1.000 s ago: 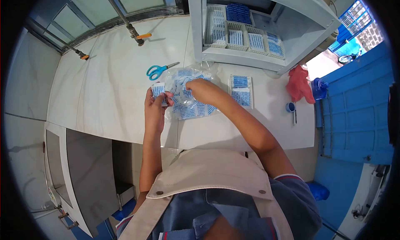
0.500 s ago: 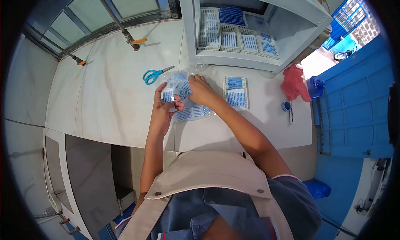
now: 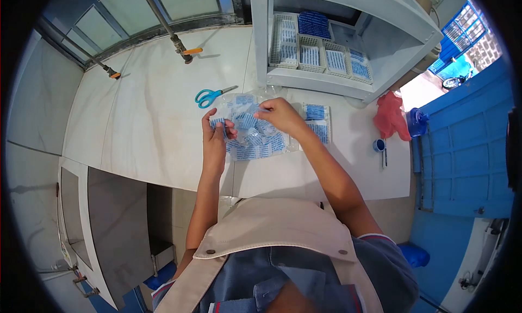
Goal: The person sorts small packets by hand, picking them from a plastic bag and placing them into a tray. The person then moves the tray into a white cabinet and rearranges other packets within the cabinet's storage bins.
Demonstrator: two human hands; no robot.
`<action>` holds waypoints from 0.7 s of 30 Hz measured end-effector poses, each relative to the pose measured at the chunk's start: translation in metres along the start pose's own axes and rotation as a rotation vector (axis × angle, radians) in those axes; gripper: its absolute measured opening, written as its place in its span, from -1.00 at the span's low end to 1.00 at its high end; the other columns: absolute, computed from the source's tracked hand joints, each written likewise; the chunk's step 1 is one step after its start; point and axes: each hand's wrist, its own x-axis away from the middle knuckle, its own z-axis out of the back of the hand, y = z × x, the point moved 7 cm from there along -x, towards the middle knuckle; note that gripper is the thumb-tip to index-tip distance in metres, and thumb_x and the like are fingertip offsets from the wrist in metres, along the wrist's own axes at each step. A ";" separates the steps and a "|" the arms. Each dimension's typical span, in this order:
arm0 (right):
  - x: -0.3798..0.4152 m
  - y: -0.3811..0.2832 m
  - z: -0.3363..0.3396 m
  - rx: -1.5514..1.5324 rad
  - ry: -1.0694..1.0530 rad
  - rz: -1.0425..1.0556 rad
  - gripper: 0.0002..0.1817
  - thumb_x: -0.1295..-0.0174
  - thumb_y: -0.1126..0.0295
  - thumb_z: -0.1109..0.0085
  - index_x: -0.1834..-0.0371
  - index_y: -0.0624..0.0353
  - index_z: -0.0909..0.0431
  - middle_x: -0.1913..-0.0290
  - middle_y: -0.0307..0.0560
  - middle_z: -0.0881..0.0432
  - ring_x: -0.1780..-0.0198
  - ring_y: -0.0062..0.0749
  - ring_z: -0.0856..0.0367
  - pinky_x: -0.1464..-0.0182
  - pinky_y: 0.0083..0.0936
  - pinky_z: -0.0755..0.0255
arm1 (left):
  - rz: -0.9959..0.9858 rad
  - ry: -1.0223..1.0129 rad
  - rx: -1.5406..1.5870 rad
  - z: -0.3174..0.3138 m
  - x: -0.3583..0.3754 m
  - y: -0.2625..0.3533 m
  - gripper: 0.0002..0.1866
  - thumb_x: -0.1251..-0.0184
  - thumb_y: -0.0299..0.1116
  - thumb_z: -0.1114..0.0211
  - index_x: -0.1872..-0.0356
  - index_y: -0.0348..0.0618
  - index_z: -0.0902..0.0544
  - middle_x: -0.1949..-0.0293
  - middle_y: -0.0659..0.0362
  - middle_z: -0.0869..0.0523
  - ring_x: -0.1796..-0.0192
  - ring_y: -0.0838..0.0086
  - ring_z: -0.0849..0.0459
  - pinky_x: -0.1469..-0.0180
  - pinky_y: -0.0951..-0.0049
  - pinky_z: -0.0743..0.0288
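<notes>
A clear plastic bag (image 3: 255, 150) of small white sachets with blue print lies open on the counter. Over its left side, my left hand (image 3: 216, 136) is closed around a small stack of sachets (image 3: 217, 121), thumb across the front. My right hand (image 3: 283, 116) hovers above the bag's upper right, thumb and fingers pinched on what looks like one sachet (image 3: 261, 110), partly hidden by the fingers. Blue-handled scissors (image 3: 206, 98) rest behind the bag, close to my left fingertips. Right of the bag, a small white basket (image 3: 328, 123) of sachets sits partly behind my right forearm.
A grey shelf unit (image 3: 315, 85) at the back holds several white baskets (image 3: 311, 56) of sachets. Orange-handled valves (image 3: 187, 53) stick out at the back left. A red cloth (image 3: 390, 114), a small blue-topped container (image 3: 379, 145) and a pen-like item (image 3: 385, 158) lie right.
My right hand has drawn back from inside the bag and risen slightly, fingertips now pinched above it. My left hand keeps its sachets. The whole view has shifted a little.
</notes>
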 end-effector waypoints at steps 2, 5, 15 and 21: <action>0.000 0.012 -0.003 -0.350 -0.162 -0.248 -0.79 -0.10 0.37 -0.34 0.29 0.29 -0.66 0.43 -0.23 -0.63 0.39 -0.61 -0.49 0.29 -0.62 -0.36 | -0.044 0.044 -0.002 -0.002 -0.006 0.000 -0.65 -0.52 -0.40 0.15 -0.27 -0.12 -0.18 0.28 0.16 -0.55 0.37 0.57 -0.51 0.26 0.53 -0.47; -0.001 0.002 0.004 -0.527 -0.111 -0.267 -0.79 -0.13 0.36 -0.32 0.30 0.30 -0.66 0.44 -0.35 -0.59 0.39 -0.72 -0.43 0.32 -0.69 -0.32 | -0.077 0.004 -0.021 -0.011 -0.017 0.002 -0.67 -0.52 -0.36 0.11 -0.22 -0.18 -0.27 0.28 0.18 -0.56 0.38 0.58 -0.49 0.26 0.56 -0.45; -0.021 -0.015 0.003 -0.423 -0.211 -0.224 -0.79 -0.21 0.31 -0.26 0.27 0.25 -0.66 0.42 -0.32 -0.60 0.40 -0.70 -0.42 0.29 -0.68 -0.33 | -0.214 -0.202 -0.792 -0.034 -0.036 0.039 -0.69 -0.22 -0.41 -0.32 0.06 -0.29 -0.52 0.41 0.26 -0.59 0.40 0.65 -0.48 0.34 0.60 -0.39; -0.014 -0.020 -0.005 -0.976 -0.112 -0.277 -0.77 -0.28 0.32 -0.18 0.23 0.29 -0.64 0.32 -0.26 -0.62 0.32 -0.65 -0.51 0.22 -0.62 -0.42 | 0.064 -0.120 0.002 -0.024 -0.035 0.009 -0.81 -0.29 -0.50 -0.24 0.10 -0.29 -0.57 0.27 0.23 -0.67 0.29 0.62 -0.59 0.20 0.61 -0.45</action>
